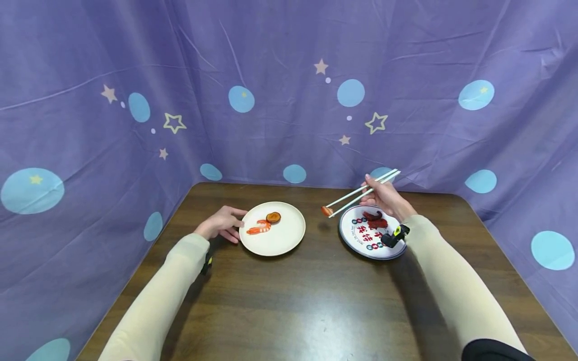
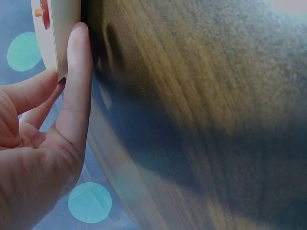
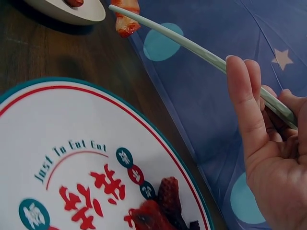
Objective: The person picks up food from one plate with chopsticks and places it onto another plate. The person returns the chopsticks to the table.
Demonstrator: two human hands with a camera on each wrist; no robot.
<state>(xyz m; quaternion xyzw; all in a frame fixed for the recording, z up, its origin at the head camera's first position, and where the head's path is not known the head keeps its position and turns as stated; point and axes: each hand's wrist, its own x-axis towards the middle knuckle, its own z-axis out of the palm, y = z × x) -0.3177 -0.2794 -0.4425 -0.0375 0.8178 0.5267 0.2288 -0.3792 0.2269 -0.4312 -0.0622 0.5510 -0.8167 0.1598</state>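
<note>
My left hand (image 1: 223, 224) is at the left edge of a cream plate (image 1: 289, 235). In the left wrist view, its thumb and fingers pinch the rim (image 2: 61, 52). A shrimp piece (image 1: 259, 228) and a round brown slice (image 1: 273, 217) lie on that plate. My right hand (image 1: 384, 196) grips pale green chopsticks (image 1: 347, 195) above the far side of a printed white plate (image 1: 349, 230). Between the chopstick tips hangs an orange-red food piece (image 3: 127, 21), over the table between the plates. Dark red food pieces (image 1: 378, 223) lie on the printed plate.
Both plates stand on a brown wooden table (image 1: 289, 291). A purple curtain (image 1: 289, 125) with stars and blue ovals hangs behind the table and along its sides. A small black device (image 1: 395, 235) is worn on the right wrist, partly covering the printed plate.
</note>
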